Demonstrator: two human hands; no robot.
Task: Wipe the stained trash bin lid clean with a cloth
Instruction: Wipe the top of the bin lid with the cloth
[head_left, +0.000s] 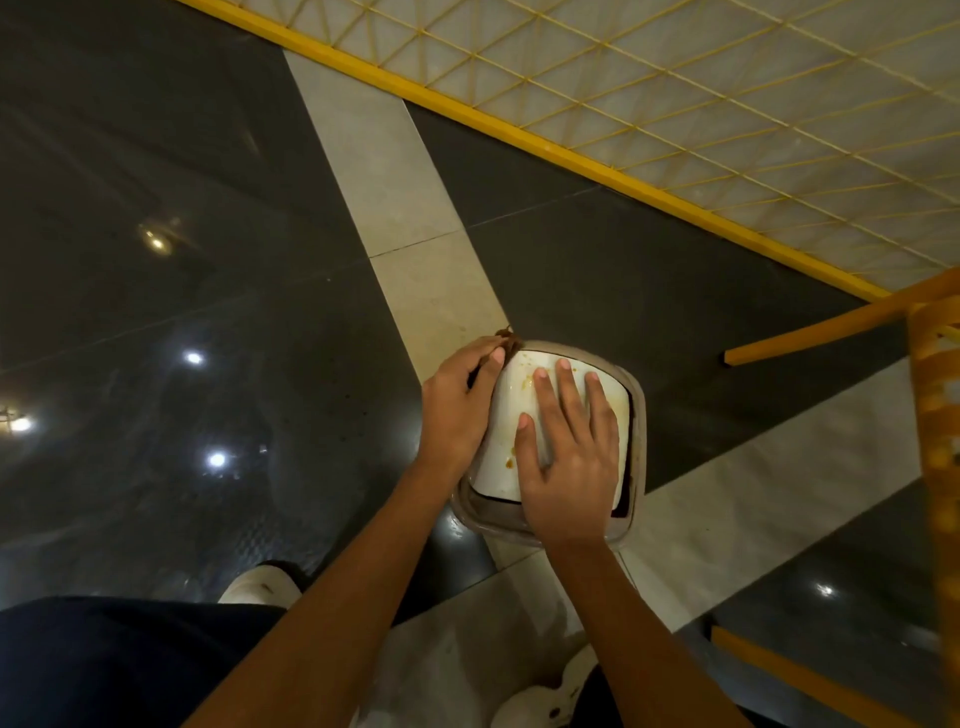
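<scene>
A small trash bin stands on the floor below me, its white swing lid (506, 457) set in a grey-brown rim (638, 415). Orange-brown stains spot the lid near its far edge and near my thumb. My right hand (569, 457) lies flat on the lid with straight, spread fingers. My left hand (457, 402) is at the lid's left edge, fingers curled around a brown cloth (511, 340); only a small tuft of the cloth shows past the fingertips at the lid's far left corner.
The floor is glossy dark tile crossed by pale beige strips (395, 171). A yellow-framed mesh panel (675, 93) runs along the far right. Yellow chair legs (810, 332) stand to the right of the bin. My white shoes (260, 584) are near the bottom edge.
</scene>
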